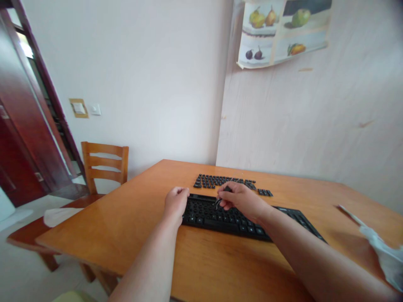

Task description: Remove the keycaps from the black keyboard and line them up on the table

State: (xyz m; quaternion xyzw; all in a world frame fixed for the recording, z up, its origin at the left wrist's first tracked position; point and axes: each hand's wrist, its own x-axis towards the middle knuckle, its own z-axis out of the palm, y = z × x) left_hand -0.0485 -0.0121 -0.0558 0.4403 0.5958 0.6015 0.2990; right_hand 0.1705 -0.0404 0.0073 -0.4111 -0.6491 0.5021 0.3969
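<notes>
A black keyboard (220,225) lies on the wooden table, with keycaps on its lower rows and bare sockets across much of its upper left. My left hand (176,204) is closed on the keyboard's left end, thumb on top. Over the keyboard's middle, my right hand (234,196) pinches a keycap puller (217,203) with a black handle and thin wire prongs. The prongs point down and left at the keys; whether they touch a key I cannot tell. Behind the keyboard, loose black keycaps (211,181) lie in rows, partly hidden by my right hand.
The wooden table (132,235) reaches back to the wall. At its right side lie a thin stick-like object (351,214) and a crumpled translucent plastic bag (384,251). A wooden chair (105,161) stands at the left. Fruit pictures (283,31) hang on the wall.
</notes>
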